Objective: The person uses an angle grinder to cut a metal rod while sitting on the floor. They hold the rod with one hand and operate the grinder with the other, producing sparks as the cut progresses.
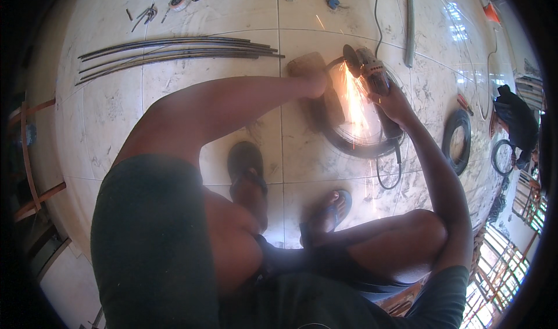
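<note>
In my right hand is an angle grinder, its fingers wrapped round the body. The grinder's dark disc stands on its left side, and bright sparks stream from it toward me. My left hand is closed just left of the disc, beside a brown block. What it grips is hidden by the hand and blur; a short dark piece shows between it and the disc. Below the sparks, a dark round coil lies on the floor.
Several thin metal rods lie to the left, with a tape measure and small metal pieces beyond. A power cord runs from the grinder. A grey tube and dark coils lie right. My sandalled feet are close below.
</note>
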{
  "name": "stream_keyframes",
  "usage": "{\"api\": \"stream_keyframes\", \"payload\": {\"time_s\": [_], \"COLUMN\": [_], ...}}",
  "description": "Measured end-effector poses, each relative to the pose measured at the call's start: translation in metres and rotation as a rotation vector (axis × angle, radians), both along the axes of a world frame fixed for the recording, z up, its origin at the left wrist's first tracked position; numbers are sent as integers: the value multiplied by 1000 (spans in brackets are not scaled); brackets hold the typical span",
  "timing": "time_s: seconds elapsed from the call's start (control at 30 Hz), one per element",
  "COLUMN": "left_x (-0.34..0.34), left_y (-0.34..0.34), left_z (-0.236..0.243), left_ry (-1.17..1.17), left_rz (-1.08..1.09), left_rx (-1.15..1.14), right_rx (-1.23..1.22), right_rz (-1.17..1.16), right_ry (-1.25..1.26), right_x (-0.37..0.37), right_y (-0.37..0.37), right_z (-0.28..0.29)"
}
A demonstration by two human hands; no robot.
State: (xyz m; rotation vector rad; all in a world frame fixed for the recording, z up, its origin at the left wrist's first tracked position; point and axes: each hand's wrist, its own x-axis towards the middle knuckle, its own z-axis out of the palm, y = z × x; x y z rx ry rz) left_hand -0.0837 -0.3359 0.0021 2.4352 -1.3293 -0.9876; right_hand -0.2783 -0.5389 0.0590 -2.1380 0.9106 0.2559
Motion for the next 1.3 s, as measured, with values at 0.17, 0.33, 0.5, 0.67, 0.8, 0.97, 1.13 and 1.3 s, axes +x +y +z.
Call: {"api": "stream_keyframes", "payload": {"time_s": [0.17,0.33,0.5,0.67,0.8,0.97,1.13,1.3], "left_x": [0,0,1,0,1,0,-2,1], "left_y": [0,1,3,3,3,0,1,4], "left_z": [15,22,15,16,8,14,15,7], "left_ry": [39,21,3,-14,-30,-2,93,-4], "left_rz": [-37,-87,-96,-94,-106,-73,30,-58], "left_rx": [31,43,25,-5,-8,25,12,-25], "right_rx": [0,-5,7,11,-14,13,31,30], "right_rz": [4,12,6,8,15,-7,-20,-22], "right_ry": [11,-17,8,10,19,3,-43,-10], "right_x": [2,1,3,2,3,3,3,10], "right_y": [2,4,4,2,2,1,0,9], "right_z": [8,10,10,9,7,6,5,19]}}
